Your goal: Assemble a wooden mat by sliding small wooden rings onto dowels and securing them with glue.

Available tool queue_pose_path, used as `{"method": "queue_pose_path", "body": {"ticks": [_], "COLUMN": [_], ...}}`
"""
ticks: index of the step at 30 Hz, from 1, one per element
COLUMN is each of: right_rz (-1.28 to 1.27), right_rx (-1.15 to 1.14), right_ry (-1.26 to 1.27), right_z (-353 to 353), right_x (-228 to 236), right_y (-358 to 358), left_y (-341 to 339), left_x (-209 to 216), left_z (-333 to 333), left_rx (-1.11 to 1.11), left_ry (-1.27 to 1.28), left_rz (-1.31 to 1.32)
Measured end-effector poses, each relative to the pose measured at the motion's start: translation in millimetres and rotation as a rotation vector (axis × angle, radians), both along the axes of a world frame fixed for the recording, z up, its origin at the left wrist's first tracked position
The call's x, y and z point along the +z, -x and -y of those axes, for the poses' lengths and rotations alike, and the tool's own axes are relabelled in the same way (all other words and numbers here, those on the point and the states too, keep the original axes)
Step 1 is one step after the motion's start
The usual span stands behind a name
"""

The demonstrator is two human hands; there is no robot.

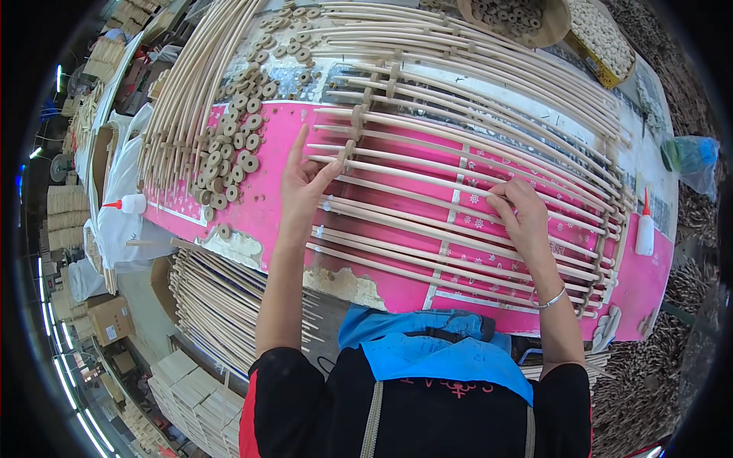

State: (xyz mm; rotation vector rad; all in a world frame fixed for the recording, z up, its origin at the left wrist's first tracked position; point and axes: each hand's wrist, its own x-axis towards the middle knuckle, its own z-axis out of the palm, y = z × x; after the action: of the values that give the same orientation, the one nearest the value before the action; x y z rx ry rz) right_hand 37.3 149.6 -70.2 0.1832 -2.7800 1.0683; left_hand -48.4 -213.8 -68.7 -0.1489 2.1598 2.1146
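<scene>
Long thin wooden sticks (427, 214) lie side by side across the table, with small wooden discs threaded near both ends. At their left ends is my left hand (301, 183), its index finger stretched out and its thumb touching a wooden disc (349, 150) on one stick. My right hand (521, 217) is closed in a pinch on a wooden stick (427, 175) nearer the right side. A pile of loose round discs with centre holes (229, 156) lies left of my left hand.
A bundle of sticks (191, 84) stands at the far left. White bottles with red nozzles lie or stand at left (134, 204) and right (645, 233). A bowl of discs (508, 17) and a box of pale pieces (603, 38) are at the back. More sticks (221, 294) rest below the table.
</scene>
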Motion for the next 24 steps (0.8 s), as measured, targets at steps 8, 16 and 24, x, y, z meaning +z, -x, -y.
{"method": "queue_pose_path", "body": {"ticks": [8,16,24], "right_rz": [-0.155,-0.208,-0.246], "right_rx": [-0.029,-0.059,-0.060], "right_ry": [-0.062,-0.121,-0.271], "right_z": [1.6,-22.7,-23.8], "right_x": [17.9,-0.1,-13.5], "right_y": [-0.4,16.7,19.4], "left_y": [-1.2,3.1,15.4], "left_x": [14.6,0.4,-24.0], "left_z": [5.2,46.9,100.6], "left_rx": [0.009,0.177,0.439], "left_ry": [-0.018,0.121,0.338], "left_rz": [-0.019,-0.101,-0.325]}}
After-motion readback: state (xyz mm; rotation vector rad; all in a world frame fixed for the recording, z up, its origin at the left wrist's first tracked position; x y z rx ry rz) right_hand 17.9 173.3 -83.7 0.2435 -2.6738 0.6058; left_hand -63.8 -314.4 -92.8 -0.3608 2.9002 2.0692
